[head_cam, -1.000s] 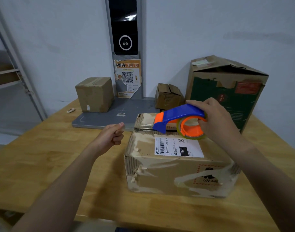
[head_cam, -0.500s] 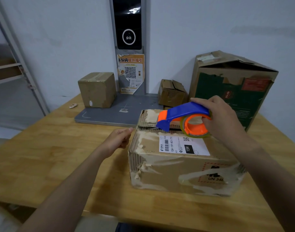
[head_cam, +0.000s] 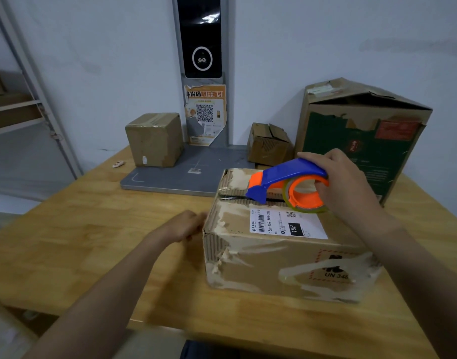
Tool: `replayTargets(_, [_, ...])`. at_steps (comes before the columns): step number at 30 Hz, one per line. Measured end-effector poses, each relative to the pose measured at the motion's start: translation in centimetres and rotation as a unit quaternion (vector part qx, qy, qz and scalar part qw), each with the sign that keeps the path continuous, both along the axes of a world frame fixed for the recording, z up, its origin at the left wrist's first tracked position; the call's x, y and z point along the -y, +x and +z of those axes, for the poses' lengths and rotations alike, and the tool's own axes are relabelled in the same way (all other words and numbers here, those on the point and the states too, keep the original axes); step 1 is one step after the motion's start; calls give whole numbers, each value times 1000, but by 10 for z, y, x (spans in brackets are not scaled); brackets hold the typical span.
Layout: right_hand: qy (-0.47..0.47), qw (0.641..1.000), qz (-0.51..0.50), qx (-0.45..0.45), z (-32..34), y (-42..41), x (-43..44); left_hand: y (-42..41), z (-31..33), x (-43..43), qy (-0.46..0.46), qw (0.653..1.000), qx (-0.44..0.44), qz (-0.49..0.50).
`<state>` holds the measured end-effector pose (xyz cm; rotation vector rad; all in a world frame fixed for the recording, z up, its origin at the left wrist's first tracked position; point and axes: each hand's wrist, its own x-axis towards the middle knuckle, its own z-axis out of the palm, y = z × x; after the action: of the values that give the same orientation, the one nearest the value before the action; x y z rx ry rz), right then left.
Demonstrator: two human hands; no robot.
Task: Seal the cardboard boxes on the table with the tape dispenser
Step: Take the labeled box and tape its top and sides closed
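Two hands at one box [head_cam: 274, 257]: my right hand [head_cam: 349, 182] is clenched round the dispenser [head_cam: 287, 177], whose blue nose points leftward from the grip and sits at the top seam [head_cam: 232, 197]; whether it touches the cardboard I cannot tell. The label [head_cam: 287, 224] lies just nearside of the grip. Well left of the grip, my left hand [head_cam: 186, 226] is blurred at the box's upper edge, so whether it holds or only nears the cardboard is unclear. Risks, as I judge them: an unbraced box sliding on the table [head_cam: 92, 229] under the pull, tape tacking poorly to the torn, fuzzy liner, and a skewed run missing the seam.
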<state>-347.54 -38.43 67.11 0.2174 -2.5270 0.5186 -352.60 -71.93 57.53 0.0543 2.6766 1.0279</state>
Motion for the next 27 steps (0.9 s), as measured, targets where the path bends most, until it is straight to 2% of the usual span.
replayTargets(4, [1,1000,8,-7,-1,-1,-1,2,36,-3,126,982,-102,96])
replayTargets(6, [-1,1000,13,-12,-1,-1,-1,5,59,-12,198,973,-74,95])
replayTargets(8, [-4,1000,16,-13,-2,-1,-2,14,75,-24,233,971,-9,50])
replayTargets(11, [-10,1000,15,-8,-4,-1,-4,25,76,-42,186,981,55,-23])
replayTargets(13, [-14,1000,18,-7,-5,-1,-7,28,69,-46,138,988,72,-26])
replayTargets(17, [-18,999,29,-6,-5,1,-10,33,63,-43,108,988,112,-8])
replayTargets(21, [-20,999,42,1,-3,3,-13,40,75,-46,25,997,71,-19])
replayTargets(25, [-20,999,48,6,0,5,-14,49,95,-53,-85,990,-48,-99])
replayTargets(27, [-16,999,49,10,0,5,-14,49,98,-60,-121,980,-59,-144])
